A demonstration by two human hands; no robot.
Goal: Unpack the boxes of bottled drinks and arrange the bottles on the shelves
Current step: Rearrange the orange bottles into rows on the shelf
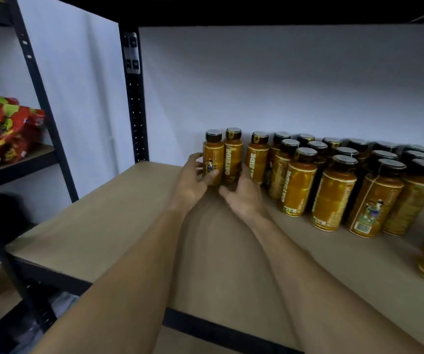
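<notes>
At mid-frame, one Oatside bottle [214, 157] is being gripped by the left hand [194, 178] and a second bottle [233, 155] by the right hand [242, 196], both being stood on the shelf [129, 226] left of the stocked rows [333, 180], so a gentle release is likely being called for next.

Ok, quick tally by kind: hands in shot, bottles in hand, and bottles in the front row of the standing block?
2 hands: left hand, right hand
2 held bottles, one per hand
4 front-row bottles
Total: 8
</notes>
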